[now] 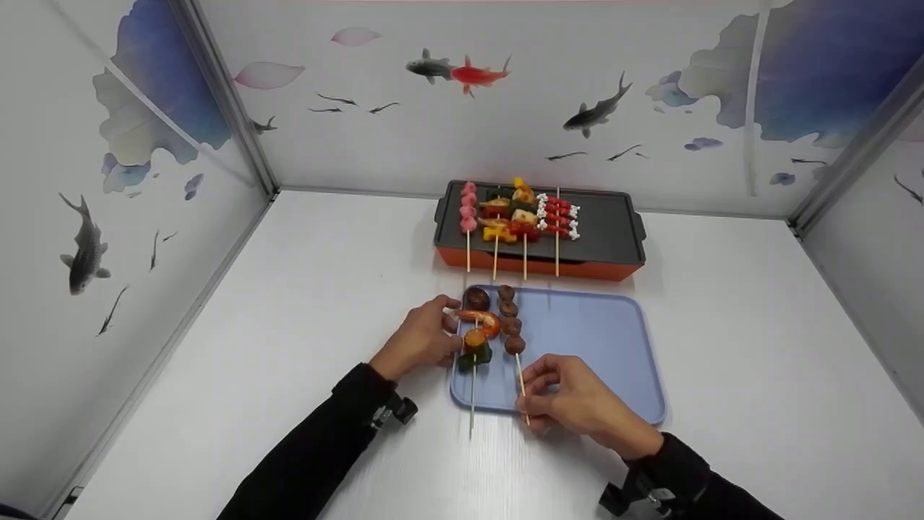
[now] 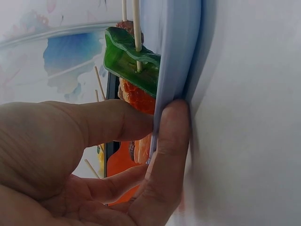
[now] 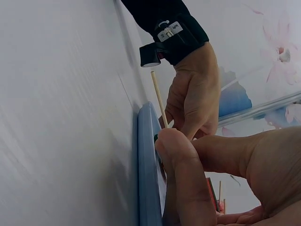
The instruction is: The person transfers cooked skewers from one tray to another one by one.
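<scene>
Now, my left hand (image 1: 424, 332) gripped the tray (image 1: 588, 339) by its rim while my right hand (image 1: 567, 397) pinched the brown skewer (image 1: 514, 344), just below frame centre; keeping it level seemed wise.

On my feed I see a painted red fish (image 1: 478, 74) on the back wall (image 1: 469, 137); a gray fish (image 1: 427, 66) touches its left, with pink petals (image 1: 270, 75) farther left and a blue-purple wash (image 1: 837, 72) well to its right.
</scene>
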A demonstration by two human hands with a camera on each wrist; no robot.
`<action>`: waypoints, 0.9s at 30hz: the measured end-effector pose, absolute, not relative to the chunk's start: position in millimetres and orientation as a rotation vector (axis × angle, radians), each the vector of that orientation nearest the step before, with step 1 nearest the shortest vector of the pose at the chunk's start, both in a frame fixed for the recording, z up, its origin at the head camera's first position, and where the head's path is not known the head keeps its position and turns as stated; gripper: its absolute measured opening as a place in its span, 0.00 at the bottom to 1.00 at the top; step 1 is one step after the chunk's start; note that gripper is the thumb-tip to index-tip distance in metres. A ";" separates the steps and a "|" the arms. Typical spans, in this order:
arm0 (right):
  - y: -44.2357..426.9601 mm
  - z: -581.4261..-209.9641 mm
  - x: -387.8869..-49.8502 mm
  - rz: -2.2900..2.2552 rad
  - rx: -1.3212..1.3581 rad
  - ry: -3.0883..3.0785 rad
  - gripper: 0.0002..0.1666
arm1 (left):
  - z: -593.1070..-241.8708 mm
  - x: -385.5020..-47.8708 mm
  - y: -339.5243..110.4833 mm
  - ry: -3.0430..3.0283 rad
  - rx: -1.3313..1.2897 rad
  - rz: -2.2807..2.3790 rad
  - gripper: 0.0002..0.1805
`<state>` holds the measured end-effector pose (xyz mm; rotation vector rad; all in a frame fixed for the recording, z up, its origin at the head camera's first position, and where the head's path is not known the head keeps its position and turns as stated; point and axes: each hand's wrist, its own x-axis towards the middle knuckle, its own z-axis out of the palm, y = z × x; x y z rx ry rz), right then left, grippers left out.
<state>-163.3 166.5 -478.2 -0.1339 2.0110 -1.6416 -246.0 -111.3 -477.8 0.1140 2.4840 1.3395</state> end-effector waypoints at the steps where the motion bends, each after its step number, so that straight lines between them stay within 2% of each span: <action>1: 166.4 -478.6 -162.9 -1.640 -0.134 2.012 0.24 | -477.8 -246.0 -110.9 2.476 0.104 1.340 0.36; 27: 150.3 -477.8 -161.5 -1.627 -0.125 2.050 0.25 | -478.2 -245.6 -110.9 2.521 0.151 1.330 0.37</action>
